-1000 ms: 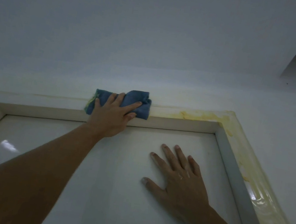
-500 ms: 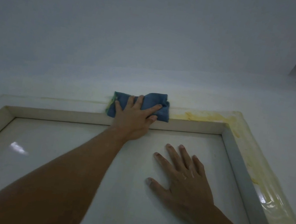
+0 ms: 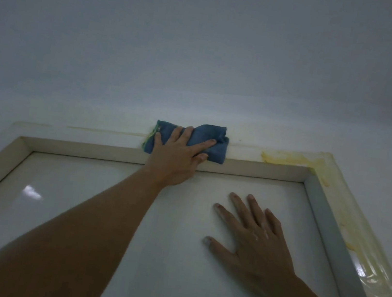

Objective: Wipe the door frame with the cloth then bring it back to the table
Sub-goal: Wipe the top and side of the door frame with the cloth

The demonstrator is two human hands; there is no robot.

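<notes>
1. Blue woven cloth [image 3: 218,136], folded into a thick rectangular pad, with a frayed yellow-green fringe along its left end.
2. Count: one cloth, two bare hands, one cream-white glossy door frame [image 3: 88,150] and one white glossy door panel [image 3: 106,198] inside it.
3. The cloth lies on the frame's top edge, right of its middle and left of the top right corner, and it overlaps the pale wall [image 3: 205,48] above.
4. The left hand [image 3: 178,156] lies flat on the cloth with its fingers straight and spread, pressing the cloth against the frame. The cloth's upper right part shows beyond the fingertips.
5. The right hand [image 3: 253,235] is flat on the door panel with its fingers extended and apart, holding nothing. It is below and to the right of the cloth, not touching it.
6. Yellow staining [image 3: 290,158] covers the frame from just right of the cloth to the top right corner and down the right side.
</notes>
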